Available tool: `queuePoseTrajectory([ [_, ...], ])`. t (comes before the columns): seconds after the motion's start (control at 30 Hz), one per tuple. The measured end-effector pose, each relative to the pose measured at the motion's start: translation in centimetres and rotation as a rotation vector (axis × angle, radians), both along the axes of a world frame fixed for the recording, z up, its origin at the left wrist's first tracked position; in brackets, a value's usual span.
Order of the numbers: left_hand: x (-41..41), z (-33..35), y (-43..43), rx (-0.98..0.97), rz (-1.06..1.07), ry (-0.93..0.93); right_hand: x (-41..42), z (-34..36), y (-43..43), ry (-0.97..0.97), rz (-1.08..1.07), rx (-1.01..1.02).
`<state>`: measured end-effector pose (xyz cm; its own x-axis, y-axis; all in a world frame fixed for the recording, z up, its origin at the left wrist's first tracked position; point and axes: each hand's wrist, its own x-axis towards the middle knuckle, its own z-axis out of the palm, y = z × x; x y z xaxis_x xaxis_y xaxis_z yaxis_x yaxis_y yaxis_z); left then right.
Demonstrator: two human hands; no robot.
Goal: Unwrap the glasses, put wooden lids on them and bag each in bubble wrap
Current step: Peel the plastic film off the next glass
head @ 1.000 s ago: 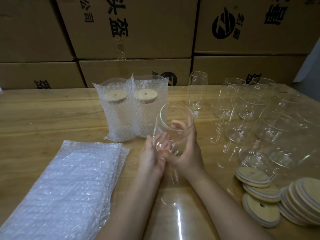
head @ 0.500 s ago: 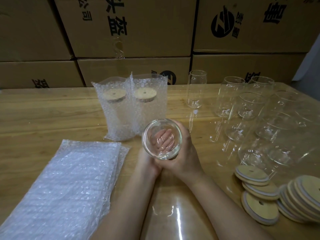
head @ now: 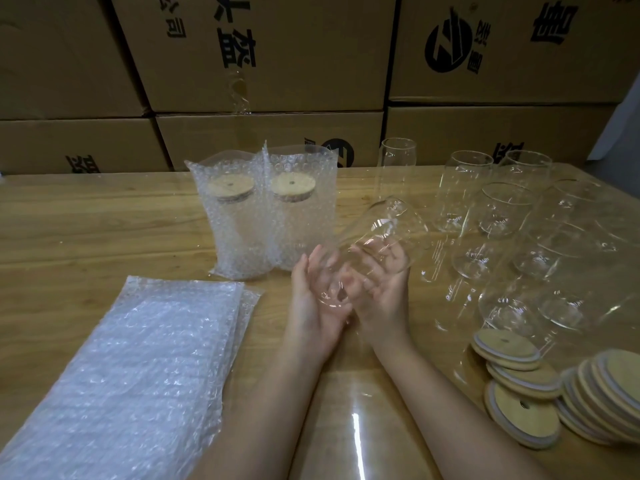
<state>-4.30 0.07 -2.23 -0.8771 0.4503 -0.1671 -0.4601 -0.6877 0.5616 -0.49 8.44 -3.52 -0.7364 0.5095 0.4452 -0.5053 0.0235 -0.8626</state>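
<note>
Head view is showing two hands holding one clear glass in the middle of the frame, up off the wooden surface. The glass is tilting, with its open mouth pointing to the upper right and its bottom pointing to the lower left. The left hand is sitting under the bottom of the glass, and its fingers are reaching up fairly straight and a little apart, cradling it. The right hand is lying palm up under the side of the glass, and its fingers are curling round it.

Just behind the hands, two bagged glasses are standing side by side, touching, each with a round wooden lid on top inside its bubble wrap. A flat pile of bubble wrap bags is lying in the lower left of the frame. A bunch of bare glasses is standing on the right. Below them, in the lower right, loose wooden lids are leaning on each other in a heap. Big cardboard boxes are stacking up along the top of the frame.
</note>
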Motion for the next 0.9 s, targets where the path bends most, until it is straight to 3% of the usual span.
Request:
queuePoseTrajectory([
  [0.13, 0.1, -0.2, -0.6, -0.103, -0.078, 0.023, -0.2, -0.1, 0.1, -0.052, 0.051, 0.068],
  [0.33, -0.3, -0.2, -1.4, -0.319, 0.345, 0.305, -0.3, 0.4, 0.6, -0.116, 0.054, 0.027],
  [0.7, -1.0, 0.1, -2.3, -0.448, 0.556, 0.399, 0.1, 0.4, 0.6, -0.096, 0.006, 0.031],
  [0.9, -0.5, 0.5, -2.6, -0.593, 0.689, 0.452, 0.4, 0.6, 0.1, -0.071, -0.203, 0.269],
])
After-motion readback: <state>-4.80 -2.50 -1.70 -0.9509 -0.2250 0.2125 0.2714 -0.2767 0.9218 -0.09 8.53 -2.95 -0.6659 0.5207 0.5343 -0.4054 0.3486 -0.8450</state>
